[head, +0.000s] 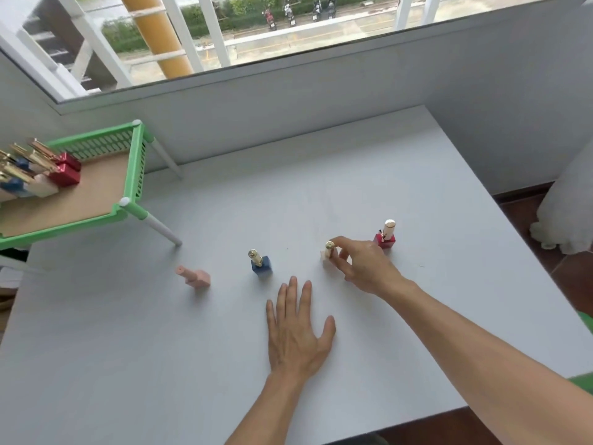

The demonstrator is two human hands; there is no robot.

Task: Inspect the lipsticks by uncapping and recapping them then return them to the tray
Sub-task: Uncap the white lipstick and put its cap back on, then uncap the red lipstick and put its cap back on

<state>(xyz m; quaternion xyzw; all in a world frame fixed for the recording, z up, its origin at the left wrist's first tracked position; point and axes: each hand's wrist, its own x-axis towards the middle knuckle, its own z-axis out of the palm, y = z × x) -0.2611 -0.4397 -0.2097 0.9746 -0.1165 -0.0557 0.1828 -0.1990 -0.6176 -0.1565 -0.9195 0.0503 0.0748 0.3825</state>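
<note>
Several lipsticks stand on the white table (224, 364): a pink one (196, 276) at the left, a blue-based one with a gold top (260, 263) in the middle, a white-based one with a gold top (328, 253), and a red-based one with a cream top (385, 236) at the right. My right hand (362, 264) pinches the white-based lipstick near its gold top. My left hand (296, 329) lies flat on the table, fingers spread, holding nothing. The green tray (134, 175) stands raised on white legs at the left, with several more lipsticks (38, 175) in it.
A grey wall and a window ledge (288, 78) run behind the table. The table's right edge drops to a brown floor (564, 277), where a white bundle (568, 203) stands. A tray leg (162, 231) reaches onto the table near the pink lipstick.
</note>
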